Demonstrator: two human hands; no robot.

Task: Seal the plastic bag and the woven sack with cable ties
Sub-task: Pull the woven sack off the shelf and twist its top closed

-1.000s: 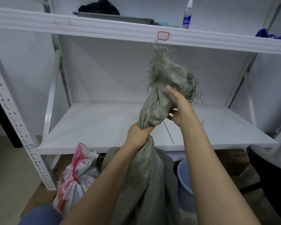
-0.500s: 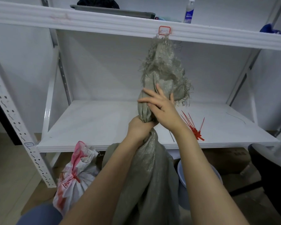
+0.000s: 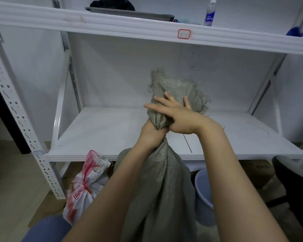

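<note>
While left hand (image 3: 151,135) grips woven sack (image 3: 164,180) | right hand (image 3: 180,119) fingers (image 3: 171,99) straight, top pushed lower

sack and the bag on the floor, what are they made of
The sack looks woven, probably plastic fibre, matte grey-green: visible weave, mouth fraying into threads. The bag looks like thin plastic film, white with red print, creased and slightly shiny.

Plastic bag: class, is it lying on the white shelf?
No, the plastic bag sits below the shelf, left of the sack.
</note>
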